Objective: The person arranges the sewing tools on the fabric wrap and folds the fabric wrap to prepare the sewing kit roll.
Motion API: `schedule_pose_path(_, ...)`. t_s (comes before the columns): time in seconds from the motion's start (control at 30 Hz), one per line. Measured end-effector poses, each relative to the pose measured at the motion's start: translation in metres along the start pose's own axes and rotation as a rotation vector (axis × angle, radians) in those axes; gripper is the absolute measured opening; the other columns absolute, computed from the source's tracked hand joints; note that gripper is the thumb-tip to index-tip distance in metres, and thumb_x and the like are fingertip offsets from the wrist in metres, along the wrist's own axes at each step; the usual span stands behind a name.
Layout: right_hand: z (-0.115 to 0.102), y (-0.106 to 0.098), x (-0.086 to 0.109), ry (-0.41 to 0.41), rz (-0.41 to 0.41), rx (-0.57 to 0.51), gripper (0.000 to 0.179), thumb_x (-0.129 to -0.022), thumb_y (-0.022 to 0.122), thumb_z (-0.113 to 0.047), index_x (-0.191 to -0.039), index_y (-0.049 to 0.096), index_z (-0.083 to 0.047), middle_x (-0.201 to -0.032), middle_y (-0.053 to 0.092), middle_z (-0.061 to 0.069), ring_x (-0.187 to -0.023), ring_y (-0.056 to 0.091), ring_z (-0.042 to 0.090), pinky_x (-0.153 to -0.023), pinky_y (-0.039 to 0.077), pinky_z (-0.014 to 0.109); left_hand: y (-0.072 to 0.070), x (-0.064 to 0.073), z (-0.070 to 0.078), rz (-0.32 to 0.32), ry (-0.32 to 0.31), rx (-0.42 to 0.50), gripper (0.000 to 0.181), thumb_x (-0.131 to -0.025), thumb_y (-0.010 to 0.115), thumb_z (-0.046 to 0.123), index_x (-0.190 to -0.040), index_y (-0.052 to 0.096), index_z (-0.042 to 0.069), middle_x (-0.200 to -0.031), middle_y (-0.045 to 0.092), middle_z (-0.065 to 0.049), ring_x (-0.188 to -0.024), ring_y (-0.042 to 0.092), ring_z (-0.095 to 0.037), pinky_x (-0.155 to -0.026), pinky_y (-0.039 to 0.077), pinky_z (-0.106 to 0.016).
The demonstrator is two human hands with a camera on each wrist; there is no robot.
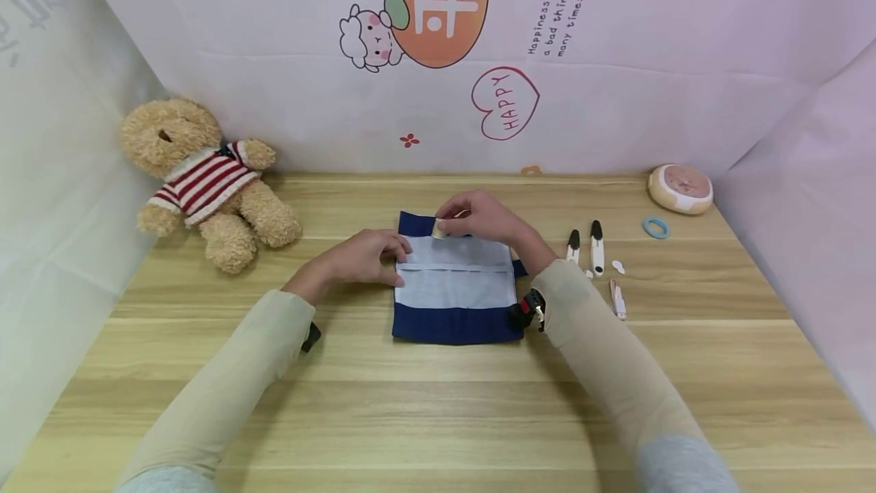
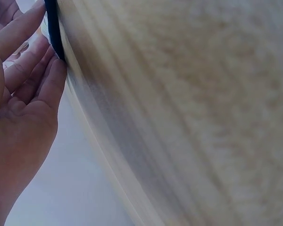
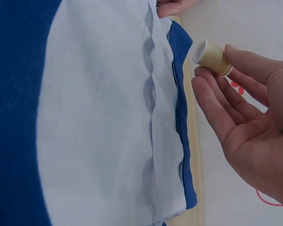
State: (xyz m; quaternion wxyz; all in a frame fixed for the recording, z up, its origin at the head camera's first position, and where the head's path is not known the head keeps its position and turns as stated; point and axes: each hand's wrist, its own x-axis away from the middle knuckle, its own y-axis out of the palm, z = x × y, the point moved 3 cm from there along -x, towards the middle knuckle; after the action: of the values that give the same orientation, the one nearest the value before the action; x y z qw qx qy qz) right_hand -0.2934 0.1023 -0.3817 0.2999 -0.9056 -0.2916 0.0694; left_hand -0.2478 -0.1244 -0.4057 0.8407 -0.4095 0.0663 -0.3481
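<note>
A dark blue cloth sewing pouch [image 1: 455,326] with a pale lining lies unfolded on the table, a seam with small gaps running across the lining. My left hand [image 1: 363,259] pinches its left edge; in the left wrist view only a dark strip of the cloth [image 2: 55,30] shows between the fingers. Over the pouch's far part, my right hand [image 1: 487,217] holds a small spool of cream thread [image 3: 214,58] between thumb and fingers. The right wrist view shows the spool beside the blue border, apart from the lining.
Two small black-and-white tools [image 1: 598,248] lie right of the pouch, with a nail clipper [image 1: 617,300] and a small white piece [image 1: 618,267] near them. Farther right are a blue ring [image 1: 655,228] and a round cushioned case [image 1: 680,189]. A teddy bear [image 1: 205,181] sits at the back left.
</note>
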Motion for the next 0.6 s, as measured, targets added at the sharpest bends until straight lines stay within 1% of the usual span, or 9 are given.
schedule_pose_path(0.2,-0.003,0.006,-0.004,0.002,-0.011,-0.022,0.03,-0.097,0.07,-0.02,-0.12,0.072,-0.001,-0.108,0.073,0.008,-0.094,0.065,0.022,-0.078,0.052,0.033,-0.001,0.001,0.001,-0.005,0.016,-0.001,0.02,-0.086,0.084,0.017,-0.099,0.073,0.007,-0.133,0.062,-0.009,-0.128,0.053,-0.028,-0.111,0.039,-0.043)
schedule_pose_path(0.37,-0.004,0.012,-0.006,0.001,-0.026,-0.07,0.027,-0.097,0.07,-0.014,-0.118,0.072,0.002,-0.106,0.073,0.01,-0.091,0.066,0.021,-0.077,0.054,0.033,-0.002,0.001,0.002,-0.001,0.013,0.007,0.018,-0.086,0.083,0.017,-0.097,0.072,0.008,-0.133,0.062,-0.009,-0.129,0.053,-0.028,-0.111,0.039,-0.043)
schedule_pose_path(0.43,-0.003,0.016,-0.008,0.006,-0.041,-0.087,0.027,-0.097,0.069,-0.013,-0.119,0.071,0.003,-0.106,0.073,0.011,-0.09,0.067,0.021,-0.078,0.055,0.033,-0.002,0.001,0.002,0.0,0.007,0.014,0.015,-0.087,0.082,0.016,-0.096,0.072,0.008,-0.133,0.062,-0.009,-0.129,0.053,-0.028,-0.111,0.039,-0.043)
schedule_pose_path(0.6,-0.002,0.027,-0.011,0.014,-0.106,-0.096,0.028,-0.098,0.068,-0.014,-0.121,0.069,0.004,-0.107,0.071,0.013,-0.092,0.068,0.023,-0.081,0.056,0.035,-0.002,0.001,0.002,0.003,0.0,0.026,0.01,-0.09,0.079,0.014,-0.095,0.072,0.008,-0.133,0.062,-0.009,-0.13,0.052,-0.028,-0.111,0.039,-0.044)
